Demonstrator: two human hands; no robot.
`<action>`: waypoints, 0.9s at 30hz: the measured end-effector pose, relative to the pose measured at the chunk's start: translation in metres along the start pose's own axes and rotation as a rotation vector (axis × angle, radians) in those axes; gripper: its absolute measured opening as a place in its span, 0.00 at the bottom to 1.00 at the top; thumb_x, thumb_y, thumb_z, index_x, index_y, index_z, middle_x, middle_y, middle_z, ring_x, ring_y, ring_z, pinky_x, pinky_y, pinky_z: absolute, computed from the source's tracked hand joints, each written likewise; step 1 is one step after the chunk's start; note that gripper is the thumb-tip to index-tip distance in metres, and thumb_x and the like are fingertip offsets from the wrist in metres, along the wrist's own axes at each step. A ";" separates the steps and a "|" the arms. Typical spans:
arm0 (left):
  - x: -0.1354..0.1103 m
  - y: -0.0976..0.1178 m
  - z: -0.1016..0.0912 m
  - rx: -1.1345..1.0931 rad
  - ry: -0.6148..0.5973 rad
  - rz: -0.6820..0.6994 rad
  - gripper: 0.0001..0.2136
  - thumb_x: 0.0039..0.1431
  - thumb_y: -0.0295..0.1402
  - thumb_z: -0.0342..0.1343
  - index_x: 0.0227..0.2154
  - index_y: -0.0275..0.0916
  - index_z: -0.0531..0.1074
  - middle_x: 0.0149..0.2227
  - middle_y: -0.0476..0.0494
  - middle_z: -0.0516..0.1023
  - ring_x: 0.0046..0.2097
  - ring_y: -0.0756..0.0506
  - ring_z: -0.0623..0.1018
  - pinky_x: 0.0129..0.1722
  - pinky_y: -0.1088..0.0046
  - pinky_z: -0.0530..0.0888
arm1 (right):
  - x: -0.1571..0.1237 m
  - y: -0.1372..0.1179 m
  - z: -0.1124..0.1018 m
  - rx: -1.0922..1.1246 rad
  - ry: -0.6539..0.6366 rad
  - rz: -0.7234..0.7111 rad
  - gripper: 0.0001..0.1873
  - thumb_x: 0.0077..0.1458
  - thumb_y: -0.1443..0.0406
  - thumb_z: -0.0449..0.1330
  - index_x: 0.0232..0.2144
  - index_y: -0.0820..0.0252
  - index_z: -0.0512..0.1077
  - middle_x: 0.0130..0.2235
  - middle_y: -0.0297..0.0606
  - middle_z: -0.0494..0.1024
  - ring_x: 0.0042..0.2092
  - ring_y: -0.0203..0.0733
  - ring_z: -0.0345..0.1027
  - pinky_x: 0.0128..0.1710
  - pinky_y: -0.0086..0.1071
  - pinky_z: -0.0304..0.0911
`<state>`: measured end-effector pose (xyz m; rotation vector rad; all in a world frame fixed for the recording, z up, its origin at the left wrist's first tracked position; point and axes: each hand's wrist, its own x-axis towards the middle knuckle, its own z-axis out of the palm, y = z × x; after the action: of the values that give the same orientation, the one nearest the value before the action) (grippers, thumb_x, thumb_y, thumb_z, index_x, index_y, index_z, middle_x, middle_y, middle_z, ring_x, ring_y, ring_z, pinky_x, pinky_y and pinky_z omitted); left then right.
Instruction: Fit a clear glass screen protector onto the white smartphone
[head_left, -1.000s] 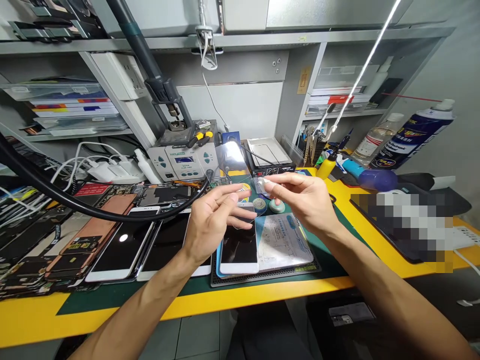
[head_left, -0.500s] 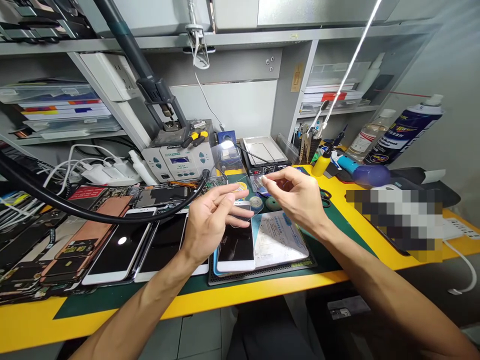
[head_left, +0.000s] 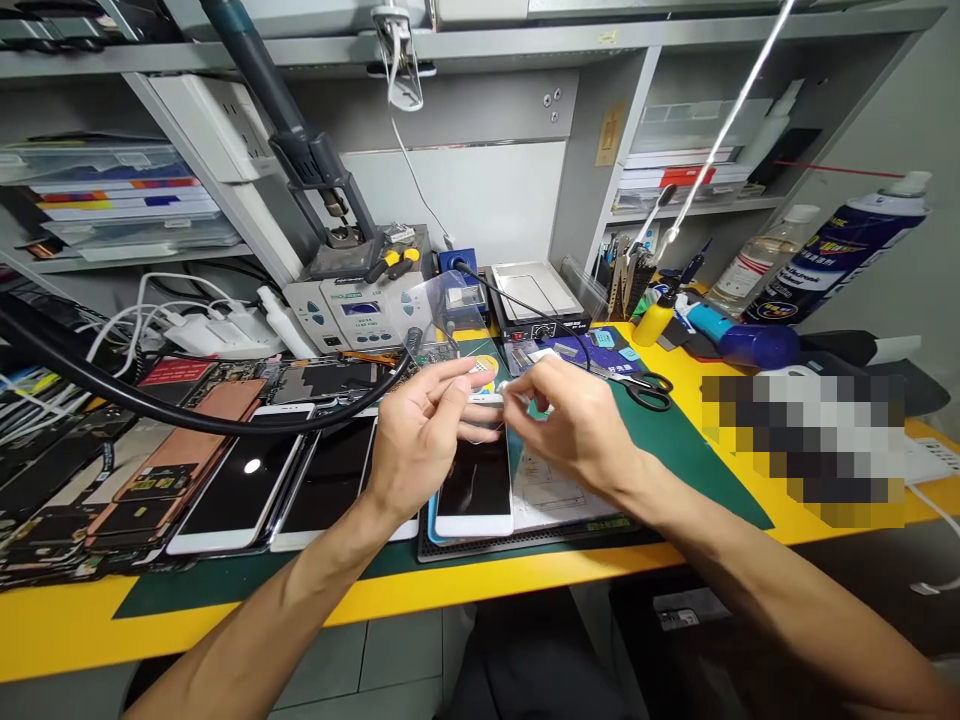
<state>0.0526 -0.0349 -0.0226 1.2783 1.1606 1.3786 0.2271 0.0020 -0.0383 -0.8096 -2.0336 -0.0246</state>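
My left hand is closed on a thin clear sheet with a rounded corner, held above the bench. The thumb and fingers grip it, and part of its outline is lost against the background. Close beside it, my right hand pinches a small white piece at the sheet's right side; what it is cannot be made out. Below both hands lies a phone with a white frame and dark screen, its top hidden by my left fingers. A pale printed pad is partly covered by my right hand.
More white-framed phones and opened phone parts lie on the left. A black cable arches over them. Behind stand a soldering station and a heating plate. Scissors and a spray can are on the right.
My right hand has moved left and down, close to my left hand, and uncovered the scissors. The clear sheet now shows more upright above my left hand. The view has shifted slightly.
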 end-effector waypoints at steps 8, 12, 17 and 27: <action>0.001 0.000 -0.001 -0.039 -0.001 0.046 0.19 0.65 0.41 0.58 0.51 0.32 0.72 0.49 0.31 0.82 0.37 0.39 0.86 0.33 0.64 0.85 | 0.009 0.012 -0.021 0.213 0.076 0.454 0.06 0.57 0.63 0.63 0.29 0.59 0.73 0.26 0.33 0.76 0.25 0.34 0.65 0.25 0.29 0.61; 0.001 0.000 -0.003 -0.078 -0.008 0.043 0.18 0.65 0.39 0.58 0.52 0.32 0.71 0.46 0.33 0.83 0.37 0.39 0.86 0.33 0.65 0.85 | 0.011 0.009 -0.023 0.272 0.096 0.501 0.09 0.58 0.60 0.65 0.31 0.60 0.75 0.27 0.34 0.77 0.27 0.35 0.67 0.26 0.30 0.62; 0.001 0.002 -0.002 -0.086 0.007 0.037 0.18 0.65 0.40 0.58 0.52 0.33 0.72 0.45 0.34 0.84 0.37 0.39 0.86 0.33 0.65 0.84 | 0.012 0.003 -0.023 0.471 0.081 0.516 0.09 0.59 0.59 0.66 0.33 0.60 0.76 0.30 0.36 0.79 0.28 0.36 0.69 0.27 0.30 0.63; 0.001 -0.005 -0.001 0.030 0.059 0.079 0.18 0.65 0.42 0.59 0.51 0.36 0.75 0.47 0.36 0.84 0.40 0.43 0.86 0.40 0.71 0.82 | -0.008 -0.024 0.013 0.145 -0.041 -0.097 0.05 0.61 0.71 0.59 0.32 0.60 0.72 0.30 0.38 0.77 0.30 0.37 0.68 0.32 0.32 0.64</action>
<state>0.0513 -0.0335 -0.0273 1.3246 1.1856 1.4702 0.2071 -0.0166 -0.0448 -0.6257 -2.0853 0.0842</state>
